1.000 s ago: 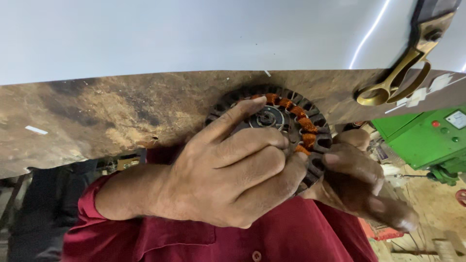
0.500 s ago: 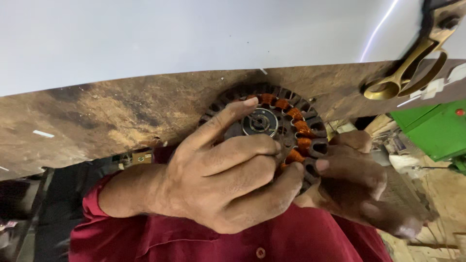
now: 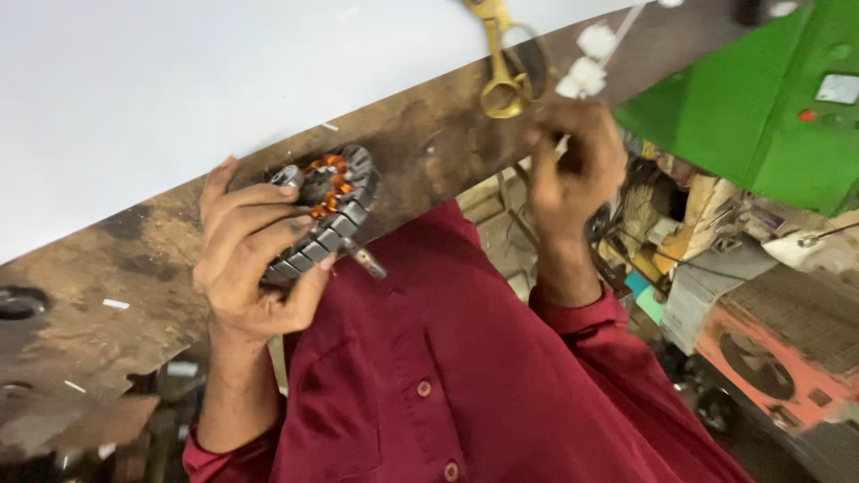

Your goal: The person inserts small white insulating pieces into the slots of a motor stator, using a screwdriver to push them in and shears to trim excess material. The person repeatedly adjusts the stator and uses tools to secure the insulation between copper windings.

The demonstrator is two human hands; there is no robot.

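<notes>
While left hand (image 3: 246,259) grips ribbed steel stator (image 3: 327,210) (copper-wound), right hand (image 3: 577,170) pinches thin stick (image 3: 617,31).

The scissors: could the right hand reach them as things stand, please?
Probably yes: the right hand is just beside the scissors, with nothing between them, though it seems to pinch something thin.

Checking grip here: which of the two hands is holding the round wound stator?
The left hand, fingers wrapped around the stator at the bench edge. The right hand is raised apart, beside the brass scissors.
</notes>
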